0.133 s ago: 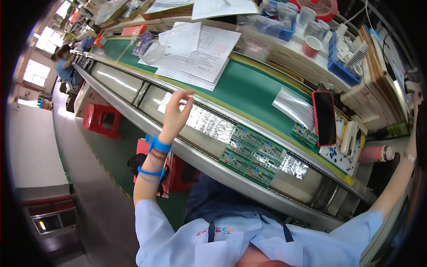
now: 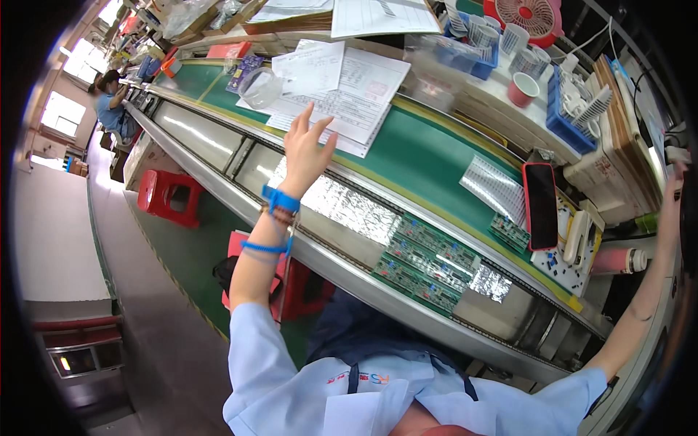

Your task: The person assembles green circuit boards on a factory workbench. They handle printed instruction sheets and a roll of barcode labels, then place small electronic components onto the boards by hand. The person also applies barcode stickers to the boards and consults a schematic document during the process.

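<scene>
My left hand (image 2: 308, 151), a blue coiled band and bead bracelets on its wrist, reaches over the near edge of some printed papers (image 2: 363, 94). Its fingers are spread and hold nothing. Beneath that arm runs a conveyor track (image 2: 342, 251) with a silvery foil sheet (image 2: 349, 207) on it. Several green circuit boards (image 2: 429, 263) lie together on the track, right of the foil. My right hand (image 2: 678, 166) is stretched to the far right, by a dark upright edge; its fingers are too unclear to read.
On the green bench top (image 2: 422, 149) lie a round clear plastic piece (image 2: 260, 89), a silvery strip sheet (image 2: 494, 185) and a red-edged phone (image 2: 539, 207). Blue bins (image 2: 560, 116), cups (image 2: 522, 90) and a red fan (image 2: 529, 18) stand behind. Red stools (image 2: 169, 198) stand at left; a person sits beyond.
My left hand has moved up and right towards the papers, and its curled fingers have spread. The whole view has shifted slightly. My right arm is still stretched to the far right.
</scene>
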`<control>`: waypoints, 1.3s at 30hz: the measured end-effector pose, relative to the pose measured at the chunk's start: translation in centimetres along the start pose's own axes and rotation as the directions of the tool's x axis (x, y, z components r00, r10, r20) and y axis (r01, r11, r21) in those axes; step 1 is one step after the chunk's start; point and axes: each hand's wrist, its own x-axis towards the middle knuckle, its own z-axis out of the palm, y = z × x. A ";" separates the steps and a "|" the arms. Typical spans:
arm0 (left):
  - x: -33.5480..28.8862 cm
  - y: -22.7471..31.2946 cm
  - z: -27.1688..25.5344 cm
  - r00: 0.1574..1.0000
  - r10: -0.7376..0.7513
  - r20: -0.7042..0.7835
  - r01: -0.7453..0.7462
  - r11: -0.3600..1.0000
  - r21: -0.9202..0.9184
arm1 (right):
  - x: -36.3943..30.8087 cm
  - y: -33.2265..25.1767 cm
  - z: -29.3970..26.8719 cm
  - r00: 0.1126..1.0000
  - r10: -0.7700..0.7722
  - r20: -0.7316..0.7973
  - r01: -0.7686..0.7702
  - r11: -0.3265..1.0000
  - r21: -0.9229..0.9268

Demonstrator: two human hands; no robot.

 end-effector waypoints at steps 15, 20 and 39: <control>3.7 -5.4 6.3 0.998 -0.028 0.060 0.028 1.000 0.002 | -3.2 -30.6 18.0 0.416 -0.304 0.857 -0.690 0.508 0.516; 3.7 -5.0 6.4 0.998 0.039 0.049 -0.037 0.999 -0.023 | -3.6 -35.8 24.3 0.464 -0.330 0.822 -0.811 0.215 0.544; 4.7 -6.1 5.5 0.996 -0.042 -0.079 0.020 0.963 -0.268 | -5.8 -31.2 20.8 0.561 -0.069 0.825 -0.799 0.216 0.561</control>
